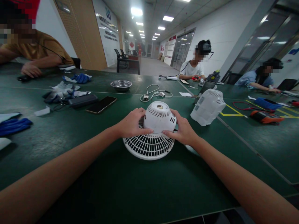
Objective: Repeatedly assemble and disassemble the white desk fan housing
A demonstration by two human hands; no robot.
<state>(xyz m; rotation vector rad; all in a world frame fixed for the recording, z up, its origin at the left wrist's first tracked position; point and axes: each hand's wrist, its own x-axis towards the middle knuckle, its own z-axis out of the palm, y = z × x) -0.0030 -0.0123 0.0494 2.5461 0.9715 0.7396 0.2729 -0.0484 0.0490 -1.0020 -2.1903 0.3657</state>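
Note:
A white fan body, a round slatted grille (149, 147) with a domed motor housing (159, 117) on top, lies face down on the green table (112, 186) in front of me. My left hand (130, 123) grips the left side of the housing with its fingers curled round it. My right hand (183, 129) grips the right side the same way, thumb pressed at the base of the dome. A second white fan part (207, 106) lies on its side just to the right, apart from both hands.
A black phone (101, 105), a dark case (83, 100), gloves (59, 91), a steel bowl (121, 84) and a white cable (154, 93) lie farther back. Blue gloves (14, 125) lie at the left edge. Three other people sit round the table. An orange tool (266, 117) lies right.

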